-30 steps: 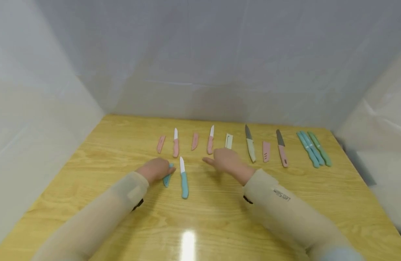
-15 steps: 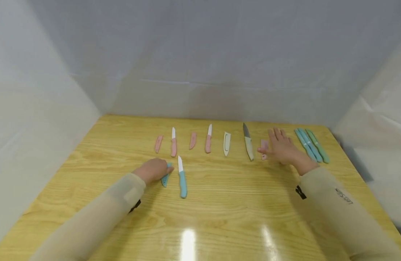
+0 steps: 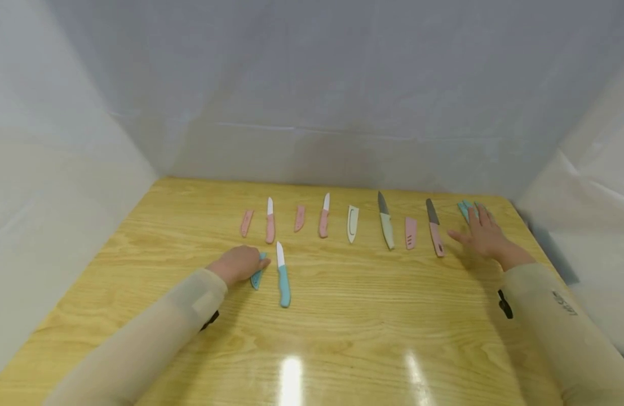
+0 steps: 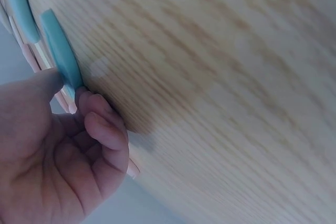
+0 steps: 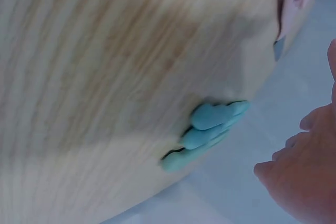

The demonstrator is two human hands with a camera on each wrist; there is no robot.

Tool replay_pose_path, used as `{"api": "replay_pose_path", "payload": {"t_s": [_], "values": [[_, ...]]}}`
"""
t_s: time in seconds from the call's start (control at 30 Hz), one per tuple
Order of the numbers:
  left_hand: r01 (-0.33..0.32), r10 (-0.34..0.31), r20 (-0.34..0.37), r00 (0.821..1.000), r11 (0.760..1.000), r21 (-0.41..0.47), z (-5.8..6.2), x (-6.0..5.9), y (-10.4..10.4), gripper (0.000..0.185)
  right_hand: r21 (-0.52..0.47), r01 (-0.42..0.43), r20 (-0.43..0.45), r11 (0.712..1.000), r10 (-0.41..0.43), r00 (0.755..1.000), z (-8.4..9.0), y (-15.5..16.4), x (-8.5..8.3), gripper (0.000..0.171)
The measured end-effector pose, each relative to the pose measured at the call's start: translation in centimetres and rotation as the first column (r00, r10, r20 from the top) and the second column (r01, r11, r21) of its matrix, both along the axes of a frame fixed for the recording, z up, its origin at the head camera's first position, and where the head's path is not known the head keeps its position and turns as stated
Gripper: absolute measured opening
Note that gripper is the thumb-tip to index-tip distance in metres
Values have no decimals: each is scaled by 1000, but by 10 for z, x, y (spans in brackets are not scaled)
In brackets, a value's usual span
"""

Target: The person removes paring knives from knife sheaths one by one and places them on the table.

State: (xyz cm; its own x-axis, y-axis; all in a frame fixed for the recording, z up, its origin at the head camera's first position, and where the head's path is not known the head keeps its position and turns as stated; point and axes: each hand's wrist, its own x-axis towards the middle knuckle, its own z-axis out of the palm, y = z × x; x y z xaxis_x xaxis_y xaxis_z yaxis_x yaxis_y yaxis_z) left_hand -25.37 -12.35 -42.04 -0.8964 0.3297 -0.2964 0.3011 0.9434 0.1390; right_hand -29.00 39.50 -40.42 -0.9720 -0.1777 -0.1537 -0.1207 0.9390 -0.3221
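Note:
My left hand (image 3: 242, 263) lies on the table and pinches the end of a blue blade sheath (image 3: 256, 277) between thumb and curled fingers; the left wrist view shows that sheath (image 4: 59, 52) close up. A blue-handled knife with a white blade (image 3: 282, 276) lies just right of it. At the far right my right hand (image 3: 481, 232) reaches with straight fingers over a bunch of teal sheathed knives (image 3: 465, 207) and hides most of them. In the right wrist view the teal knives (image 5: 207, 128) lie apart from my fingers (image 5: 294, 177).
Across the back of the wooden table (image 3: 342, 316) runs a row: pink sheath (image 3: 247, 223), pink knife (image 3: 269, 223), pink sheath (image 3: 299, 218), pink knife (image 3: 324, 217), white sheath (image 3: 353, 224), cream-handled knife (image 3: 386, 222), pink sheath (image 3: 410, 233), dark-bladed pink knife (image 3: 434, 229). White sheets wall three sides.
My right hand has swept from the table's middle to the far right, over the teal knives, uncovering the dark-bladed pink knife. The left hand has stayed on the blue sheath.

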Motion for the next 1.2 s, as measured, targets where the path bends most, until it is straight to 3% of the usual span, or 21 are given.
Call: {"api": "replay_pose_path", "payload": {"t_s": [0.13, 0.37, 0.53, 0.67, 0.87, 0.97, 1.07, 1.2], "values": [[-4, 4, 3, 1000, 1000, 5, 1, 1, 0, 41, 5, 21, 8, 1000, -21, 1000, -10, 13, -2, 100], [-14, 14, 22, 1000, 1000, 11, 0, 0, 2, 42, -93, 46, 68, 995, -39, 997, -23, 29, 1, 97], [-7, 7, 11, 1000, 1000, 20, 2, 0, 3, 44, -72, 42, 74, 996, -37, 997, -24, 29, 3, 96], [14, -13, -14, 1000, 1000, 16, 6, 1, 2, 44, -12, 38, 45, 999, -37, 998, -24, 27, -1, 87], [21, -21, -23, 1000, 1000, -2, 9, 2, 1, 42, 162, 10, -59, 987, 0, 998, -20, 23, -7, 53], [5, -5, -17, 1000, 1000, 1, 8, 1, 1, 42, 209, 60, -72, 976, -46, 996, -16, 21, -8, 44], [-13, 13, -12, 1000, 1000, 11, 7, 2, 2, 40, 194, 143, -34, 970, -140, 990, -12, 19, -9, 38], [-27, 27, -14, 1000, 999, 24, 4, 4, 2, 39, 179, 200, 13, 963, -206, 978, -10, 17, -13, 32]]}}
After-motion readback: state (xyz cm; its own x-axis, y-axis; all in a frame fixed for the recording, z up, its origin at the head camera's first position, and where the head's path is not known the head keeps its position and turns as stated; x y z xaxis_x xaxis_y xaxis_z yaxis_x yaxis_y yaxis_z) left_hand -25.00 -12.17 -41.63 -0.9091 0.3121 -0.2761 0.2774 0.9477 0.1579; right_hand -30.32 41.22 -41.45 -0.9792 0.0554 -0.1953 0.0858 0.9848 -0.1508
